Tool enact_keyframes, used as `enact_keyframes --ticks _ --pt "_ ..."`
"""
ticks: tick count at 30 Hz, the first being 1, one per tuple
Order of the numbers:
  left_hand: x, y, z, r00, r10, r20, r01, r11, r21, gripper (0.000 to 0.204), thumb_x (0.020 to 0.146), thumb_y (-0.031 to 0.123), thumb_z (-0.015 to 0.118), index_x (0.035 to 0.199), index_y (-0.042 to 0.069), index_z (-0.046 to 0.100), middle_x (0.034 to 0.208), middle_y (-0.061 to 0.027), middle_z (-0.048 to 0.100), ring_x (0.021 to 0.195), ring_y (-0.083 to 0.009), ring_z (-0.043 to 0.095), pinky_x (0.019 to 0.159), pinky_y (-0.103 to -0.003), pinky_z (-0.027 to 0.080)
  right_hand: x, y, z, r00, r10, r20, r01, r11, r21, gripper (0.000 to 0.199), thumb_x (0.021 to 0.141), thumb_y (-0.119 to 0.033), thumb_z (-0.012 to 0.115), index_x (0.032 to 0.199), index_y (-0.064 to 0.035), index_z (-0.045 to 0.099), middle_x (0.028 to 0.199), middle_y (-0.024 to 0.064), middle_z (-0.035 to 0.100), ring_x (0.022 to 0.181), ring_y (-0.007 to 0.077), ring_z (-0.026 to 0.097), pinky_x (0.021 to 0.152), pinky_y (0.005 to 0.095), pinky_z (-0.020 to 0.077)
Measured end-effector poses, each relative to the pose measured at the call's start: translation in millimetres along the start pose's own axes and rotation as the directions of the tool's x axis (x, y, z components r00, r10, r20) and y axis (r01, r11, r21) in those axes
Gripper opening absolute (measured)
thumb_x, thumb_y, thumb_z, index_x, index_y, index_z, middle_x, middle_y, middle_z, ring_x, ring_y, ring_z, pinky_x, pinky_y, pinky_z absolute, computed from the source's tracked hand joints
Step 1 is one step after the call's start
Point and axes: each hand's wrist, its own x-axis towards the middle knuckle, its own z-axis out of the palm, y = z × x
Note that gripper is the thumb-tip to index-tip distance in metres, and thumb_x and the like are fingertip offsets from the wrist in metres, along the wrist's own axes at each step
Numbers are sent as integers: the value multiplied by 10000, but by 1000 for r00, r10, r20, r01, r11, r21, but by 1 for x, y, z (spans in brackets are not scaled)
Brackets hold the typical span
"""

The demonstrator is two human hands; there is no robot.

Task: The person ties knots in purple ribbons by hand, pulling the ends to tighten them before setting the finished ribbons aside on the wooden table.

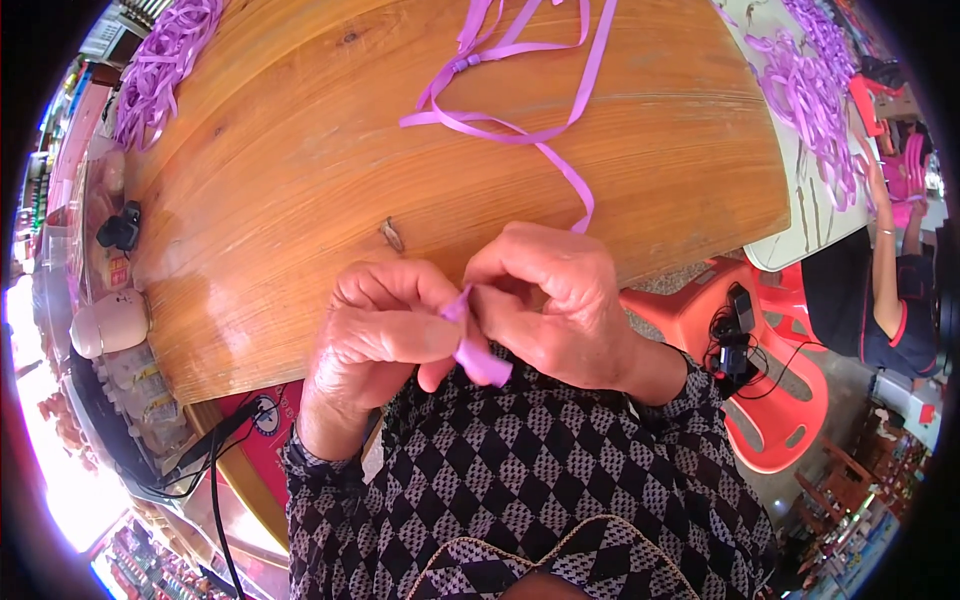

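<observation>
Purple ribbon (482, 364) sits between my hands, a short flat end poking out just below my fingertips. My left hand (388, 322) pinches it between thumb and forefinger; my right hand (560, 308) nips its upper part right beside, thumb against finger. Past my right knuckles a loose strand (572, 184) trails away over the table (290, 220); whether it joins the piece I hold is hidden behind that hand. I judge the stuff very light, limp and rather slick: hard to break, but quick to slip or twist. It should hold best pinched flat across its width, close to the gathered part, using the tips rather than the palm. Well beyond my left fingers lies a tangled purple heap (168, 68).
</observation>
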Motion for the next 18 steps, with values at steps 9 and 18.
enact_keyframes --ticks 9,18 --pt "2 1 -2 992 58 -110 -62 997 -36 168 796 83 634 880 -58 598 760 -161 650 615 -136 607 481 -166 396 -4 -4 -22 982 -185 -31 184 982 -45 212 766 -12 658 949 65 586 847 99 589 699 130 553 615 235 428" --pt "7 -5 6 982 156 -111 -149 987 63 197 822 92 608 941 -65 597 812 -138 651 767 -195 638 681 -264 512 -4 -1 -15 979 -151 -140 153 988 8 97 785 17 631 868 59 602 815 103 598 680 126 530 598 231 416"
